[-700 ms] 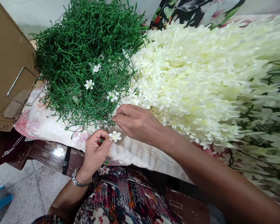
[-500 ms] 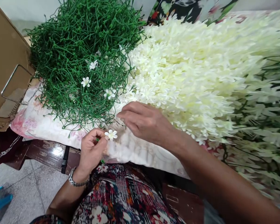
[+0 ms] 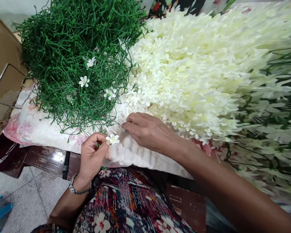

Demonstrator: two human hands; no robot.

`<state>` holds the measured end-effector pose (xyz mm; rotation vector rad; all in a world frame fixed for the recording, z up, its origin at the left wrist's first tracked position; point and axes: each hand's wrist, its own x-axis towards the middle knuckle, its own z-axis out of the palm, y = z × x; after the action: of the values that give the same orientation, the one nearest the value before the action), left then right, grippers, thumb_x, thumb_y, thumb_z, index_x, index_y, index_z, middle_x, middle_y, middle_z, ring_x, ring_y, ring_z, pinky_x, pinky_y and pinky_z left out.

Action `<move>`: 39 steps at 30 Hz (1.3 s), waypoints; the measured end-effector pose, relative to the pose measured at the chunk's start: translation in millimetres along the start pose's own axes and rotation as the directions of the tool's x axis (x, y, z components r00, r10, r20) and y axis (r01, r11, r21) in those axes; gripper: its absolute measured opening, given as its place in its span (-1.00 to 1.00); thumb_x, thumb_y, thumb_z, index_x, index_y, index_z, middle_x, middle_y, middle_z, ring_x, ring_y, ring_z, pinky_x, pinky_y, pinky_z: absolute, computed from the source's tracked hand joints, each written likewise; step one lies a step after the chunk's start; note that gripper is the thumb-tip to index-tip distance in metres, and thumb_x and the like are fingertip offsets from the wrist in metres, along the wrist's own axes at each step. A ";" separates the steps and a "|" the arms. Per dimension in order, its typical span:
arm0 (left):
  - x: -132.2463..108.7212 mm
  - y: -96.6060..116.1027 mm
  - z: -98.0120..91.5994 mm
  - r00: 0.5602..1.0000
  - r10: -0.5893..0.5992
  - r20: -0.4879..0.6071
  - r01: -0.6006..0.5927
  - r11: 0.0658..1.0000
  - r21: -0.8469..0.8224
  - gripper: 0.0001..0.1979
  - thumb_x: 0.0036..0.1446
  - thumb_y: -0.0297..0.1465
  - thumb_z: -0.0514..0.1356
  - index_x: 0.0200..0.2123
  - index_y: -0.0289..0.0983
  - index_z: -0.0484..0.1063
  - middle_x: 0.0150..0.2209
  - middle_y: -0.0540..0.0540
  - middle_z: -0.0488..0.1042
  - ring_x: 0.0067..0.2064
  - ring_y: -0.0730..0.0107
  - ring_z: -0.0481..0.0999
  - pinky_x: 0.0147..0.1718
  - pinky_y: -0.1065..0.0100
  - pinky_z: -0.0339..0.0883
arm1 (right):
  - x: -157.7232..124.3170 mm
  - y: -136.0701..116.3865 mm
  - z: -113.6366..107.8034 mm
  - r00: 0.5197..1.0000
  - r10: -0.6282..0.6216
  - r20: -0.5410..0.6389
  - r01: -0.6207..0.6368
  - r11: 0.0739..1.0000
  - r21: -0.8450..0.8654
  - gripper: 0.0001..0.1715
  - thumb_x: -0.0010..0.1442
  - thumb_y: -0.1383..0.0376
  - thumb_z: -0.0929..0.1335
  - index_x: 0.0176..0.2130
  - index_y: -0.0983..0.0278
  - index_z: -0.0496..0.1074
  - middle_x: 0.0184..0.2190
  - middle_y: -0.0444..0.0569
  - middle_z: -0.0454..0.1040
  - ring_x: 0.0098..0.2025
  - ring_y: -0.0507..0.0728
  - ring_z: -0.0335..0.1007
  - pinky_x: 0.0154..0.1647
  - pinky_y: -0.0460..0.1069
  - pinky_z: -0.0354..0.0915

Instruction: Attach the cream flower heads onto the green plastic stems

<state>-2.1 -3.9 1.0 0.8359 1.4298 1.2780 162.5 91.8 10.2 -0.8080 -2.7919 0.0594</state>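
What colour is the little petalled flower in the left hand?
That small flower is white with a yellowish middle, best in the head view.

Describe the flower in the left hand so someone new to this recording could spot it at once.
Find the big heap of green stems at upper left, then drop below it to the left hand, which wears a metal wristband. The white flower shows at that hand's fingertips, petals spread; unlike the white blossoms lying on the heap, it is held.
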 end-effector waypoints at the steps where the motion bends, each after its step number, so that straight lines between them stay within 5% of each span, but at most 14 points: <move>1: 0.1 0.1 0.2 1.000 0.004 0.002 -0.004 1.000 0.003 -0.92 -0.04 -0.47 0.13 -0.54 -0.33 0.29 -0.50 0.05 0.26 -0.60 0.69 0.14 -0.67 0.59 0.03 | 0.8 0.6 0.7 1.000 -0.005 0.000 0.005 1.000 -0.011 -0.78 0.12 0.43 0.20 -0.41 0.29 0.40 -0.44 -0.03 0.36 -0.39 0.04 0.23 -0.43 -0.08 0.13; 11: -2.2 1.8 8.4 0.999 0.041 0.011 -0.041 0.998 0.050 -0.89 0.00 -0.46 0.11 -0.55 -0.31 0.26 -0.49 0.04 0.27 -0.62 0.68 0.13 -0.69 0.56 0.04 | -14.8 -1.8 -9.6 0.989 0.122 -0.080 -0.104 0.974 0.200 -0.81 0.13 0.41 0.18 -0.43 0.31 0.33 -0.49 -0.04 0.38 -0.40 0.04 0.29 -0.39 -0.06 0.21; 17: -5.3 5.5 18.9 0.965 0.260 0.032 -0.259 0.930 0.259 -0.90 0.02 -0.50 0.09 -0.52 -0.31 0.29 -0.44 -0.01 0.33 -0.46 0.57 0.30 -0.53 0.53 0.21 | -29.1 -22.3 -26.1 0.941 0.247 -0.233 -0.143 0.910 0.390 -0.87 0.11 0.44 0.21 -0.40 0.27 0.30 -0.52 -0.09 0.38 -0.44 0.00 0.29 -0.45 -0.09 0.21; 20: -8.2 4.0 22.8 0.875 0.478 0.076 -0.463 0.783 0.415 -0.92 0.01 -0.56 0.08 -0.46 -0.30 0.29 -0.40 -0.04 0.37 -0.34 0.50 0.37 -0.41 0.49 0.28 | -34.8 -37.2 -28.8 0.926 0.294 -0.236 -0.148 0.859 0.490 -0.89 0.08 0.47 0.23 -0.38 0.29 0.31 -0.50 -0.07 0.38 -0.43 -0.01 0.29 -0.44 -0.10 0.23; 23: -10.9 0.8 25.7 0.730 0.657 0.190 -0.638 0.555 0.534 -0.86 -0.02 -0.60 0.08 -0.36 -0.29 0.29 -0.37 -0.08 0.40 -0.29 0.45 0.40 -0.34 0.43 0.33 | -40.1 -47.4 -24.5 0.897 0.360 -0.258 -0.177 0.825 0.536 -0.89 0.07 0.48 0.24 -0.38 0.30 0.31 -0.50 -0.07 0.37 -0.42 -0.02 0.29 -0.44 -0.11 0.25; 29: -14.3 -4.9 26.1 0.536 0.747 0.393 -0.741 0.194 0.643 -0.76 -0.02 -0.59 0.10 -0.21 -0.34 0.28 -0.31 -0.19 0.45 -0.22 0.35 0.46 -0.31 0.39 0.41 | -48.1 -38.2 -8.7 0.831 0.448 -0.331 -0.290 0.856 0.428 -0.87 0.07 0.47 0.24 -0.37 0.28 0.32 -0.50 -0.08 0.35 -0.44 0.00 0.28 -0.42 -0.09 0.25; 35: -15.9 -5.8 21.9 0.434 0.723 0.538 -0.782 0.005 0.623 -0.75 -0.03 -0.59 0.09 -0.21 -0.37 0.30 -0.29 -0.23 0.48 -0.25 0.35 0.49 -0.31 0.39 0.44 | -50.4 -21.1 0.2 0.896 0.392 -0.208 -0.395 0.918 0.029 -0.81 0.11 0.46 0.20 -0.42 0.33 0.36 -0.48 0.02 0.34 -0.37 0.10 0.26 -0.35 0.00 0.23; 39: -15.3 -5.0 20.5 0.407 0.718 0.565 -0.804 -0.013 0.595 -0.77 -0.04 -0.59 0.09 -0.24 -0.35 0.32 -0.30 -0.21 0.49 -0.27 0.36 0.50 -0.33 0.39 0.45 | -55.2 -18.2 -4.6 0.906 0.363 -0.217 -0.364 0.931 0.036 -0.85 0.11 0.43 0.22 -0.41 0.33 0.37 -0.45 0.02 0.36 -0.34 0.11 0.28 -0.30 0.00 0.25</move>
<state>22.1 -13.5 0.9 2.6886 1.4676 1.1623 199.4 47.0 4.9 -1.2471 -2.4036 0.0235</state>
